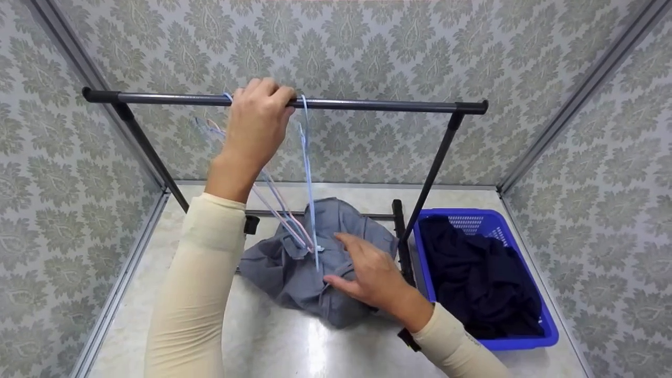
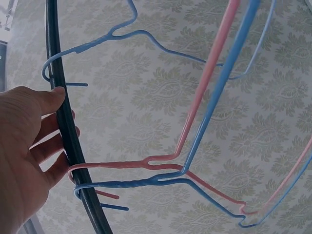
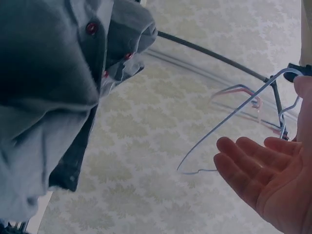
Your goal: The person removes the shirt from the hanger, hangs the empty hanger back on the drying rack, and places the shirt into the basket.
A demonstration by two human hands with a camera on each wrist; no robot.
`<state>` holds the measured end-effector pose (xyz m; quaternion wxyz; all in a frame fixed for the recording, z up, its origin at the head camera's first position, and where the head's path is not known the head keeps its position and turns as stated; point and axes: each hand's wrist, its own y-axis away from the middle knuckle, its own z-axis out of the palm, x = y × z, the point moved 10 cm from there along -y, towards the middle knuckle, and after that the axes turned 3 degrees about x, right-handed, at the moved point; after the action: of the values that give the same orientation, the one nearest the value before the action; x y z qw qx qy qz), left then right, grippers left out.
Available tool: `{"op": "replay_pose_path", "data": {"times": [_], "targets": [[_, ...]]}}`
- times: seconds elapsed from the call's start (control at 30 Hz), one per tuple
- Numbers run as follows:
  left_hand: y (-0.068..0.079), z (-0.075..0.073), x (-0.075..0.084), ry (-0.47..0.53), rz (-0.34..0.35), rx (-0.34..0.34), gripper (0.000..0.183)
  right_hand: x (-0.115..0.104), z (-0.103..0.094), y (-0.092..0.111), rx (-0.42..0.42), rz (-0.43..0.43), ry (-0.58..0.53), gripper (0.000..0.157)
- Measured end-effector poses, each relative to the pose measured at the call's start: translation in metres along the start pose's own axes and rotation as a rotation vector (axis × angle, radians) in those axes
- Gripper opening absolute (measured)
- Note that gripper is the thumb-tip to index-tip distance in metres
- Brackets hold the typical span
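Note:
My left hand grips the dark rail, its thumb on the near side and fingers round the far side in the left wrist view. A blue wire hanger hooks over the rail on the thumb side. On the other side, a pink hanger and a second blue hanger hang close together. Low in front, my right hand is held with fingers spread and nothing in its grasp, beside the single blue hanger's lower end. Beneath it lies a bunched grey shirt with red buttons.
A blue basket with dark navy cloth stands to the right of the rack. The rack's slanted leg lies between basket and shirt. Patterned walls enclose three sides.

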<state>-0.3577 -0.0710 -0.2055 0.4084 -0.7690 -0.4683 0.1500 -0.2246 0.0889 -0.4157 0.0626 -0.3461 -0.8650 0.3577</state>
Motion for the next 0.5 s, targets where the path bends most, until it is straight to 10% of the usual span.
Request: {"op": "replay_pose_path", "data": {"times": [0.17, 0.5], "targets": [[0.0, -0.001, -0.001, 0.006, -0.002, 0.01, 0.018, -0.02, 0.014, -0.012, -0.024, 0.008, 0.029, 0.079], [0.001, -0.001, 0.0, 0.011, 0.006, 0.021, 0.017, -0.024, 0.022, -0.019, 0.011, 0.034, 0.016, 0.029]]}}
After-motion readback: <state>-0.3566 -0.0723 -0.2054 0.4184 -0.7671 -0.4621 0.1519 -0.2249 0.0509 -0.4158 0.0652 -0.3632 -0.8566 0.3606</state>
